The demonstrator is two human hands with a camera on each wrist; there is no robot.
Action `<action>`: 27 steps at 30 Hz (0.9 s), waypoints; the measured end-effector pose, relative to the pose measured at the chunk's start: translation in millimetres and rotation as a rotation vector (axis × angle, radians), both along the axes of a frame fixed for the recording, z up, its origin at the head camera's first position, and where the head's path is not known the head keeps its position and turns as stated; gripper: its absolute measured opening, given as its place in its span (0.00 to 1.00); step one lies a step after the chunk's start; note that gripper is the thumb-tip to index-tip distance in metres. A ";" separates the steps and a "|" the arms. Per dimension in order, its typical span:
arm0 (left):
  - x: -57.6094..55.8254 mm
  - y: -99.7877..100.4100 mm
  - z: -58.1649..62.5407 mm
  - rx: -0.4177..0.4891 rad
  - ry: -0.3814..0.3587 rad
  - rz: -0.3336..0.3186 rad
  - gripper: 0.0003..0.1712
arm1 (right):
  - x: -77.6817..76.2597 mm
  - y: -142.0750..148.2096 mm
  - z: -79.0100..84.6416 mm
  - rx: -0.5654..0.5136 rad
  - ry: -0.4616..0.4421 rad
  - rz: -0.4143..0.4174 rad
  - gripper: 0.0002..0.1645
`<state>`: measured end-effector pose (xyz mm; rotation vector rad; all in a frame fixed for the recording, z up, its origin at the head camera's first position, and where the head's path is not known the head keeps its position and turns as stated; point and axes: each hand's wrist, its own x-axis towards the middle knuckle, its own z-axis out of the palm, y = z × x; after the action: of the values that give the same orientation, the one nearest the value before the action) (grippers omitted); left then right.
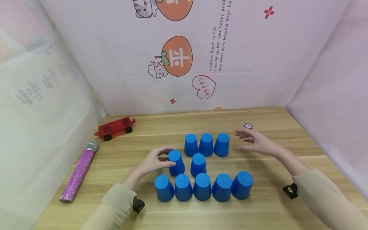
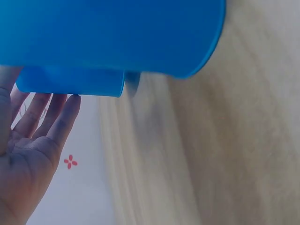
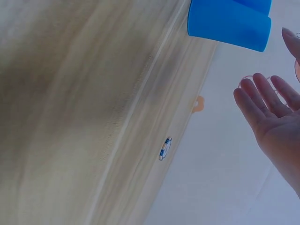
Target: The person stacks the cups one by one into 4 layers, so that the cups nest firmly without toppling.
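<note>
My left hand (image 1: 153,160) holds an upside-down blue cup (image 1: 176,164), its thumb on the near side and its fingers round the far side. In the left wrist view the fingertips touch this cup (image 2: 70,82), behind a much nearer blue cup (image 2: 117,33). Just right of it stands another blue cup (image 1: 198,166). Three upside-down cups (image 1: 206,145) form a row behind, and several more form a front row (image 1: 202,188). My right hand (image 1: 256,142), fingers spread and holding nothing, hovers right of the back row, apart from the cups.
A pink glittery microphone (image 1: 79,174) lies at the left edge of the wooden table (image 1: 155,127). Behind it sits a red toy wagon (image 1: 116,127) with black wheels. A small round chip (image 1: 248,126) lies beyond my right hand. Printed white cloth (image 1: 126,64) encloses the back and sides.
</note>
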<state>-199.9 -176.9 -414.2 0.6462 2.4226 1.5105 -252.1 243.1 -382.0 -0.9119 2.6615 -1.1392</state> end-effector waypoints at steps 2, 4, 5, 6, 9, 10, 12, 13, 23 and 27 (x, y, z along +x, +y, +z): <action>-1.6 -2.8 2.0 -0.007 0.008 0.015 0.28 | 5.5 2.5 0.1 -0.006 -0.002 -0.015 0.35; -4.3 -4.6 3.2 -0.006 0.016 0.029 0.29 | 11.5 5.5 -0.2 -0.008 0.012 -0.032 0.34; -6.0 -5.1 3.9 -0.006 0.021 0.035 0.29 | 14.6 6.9 -0.4 -0.011 0.018 -0.039 0.34; -7.7 -5.8 4.3 -0.009 0.024 0.047 0.29 | 17.3 8.3 -0.7 -0.015 0.025 -0.045 0.34; -12.7 -7.5 4.6 -0.016 0.043 0.073 0.29 | 24.8 11.8 -1.4 -0.022 0.051 -0.062 0.33; -14.3 -7.7 4.7 -0.018 0.042 0.085 0.29 | 27.2 12.8 -1.5 -0.026 0.058 -0.066 0.32; -17.4 -8.0 5.0 -0.024 0.045 0.104 0.29 | 31.8 14.5 -1.3 -0.033 0.069 -0.075 0.31; -18.8 -8.1 5.2 -0.025 0.046 0.113 0.29 | 34.1 15.1 -1.3 -0.035 0.078 -0.078 0.31; -32.1 -7.2 6.0 -0.076 0.062 0.212 0.30 | 60.0 17.5 -3.7 -0.058 0.057 -0.092 0.25; -37.3 -4.6 4.9 -0.091 0.066 0.232 0.31 | 73.3 19.1 -4.1 -0.046 0.047 -0.104 0.24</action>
<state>-237.2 -181.5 -409.4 0.4155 2.6776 1.4695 -178.8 262.2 -386.1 -0.8255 2.7605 -1.2198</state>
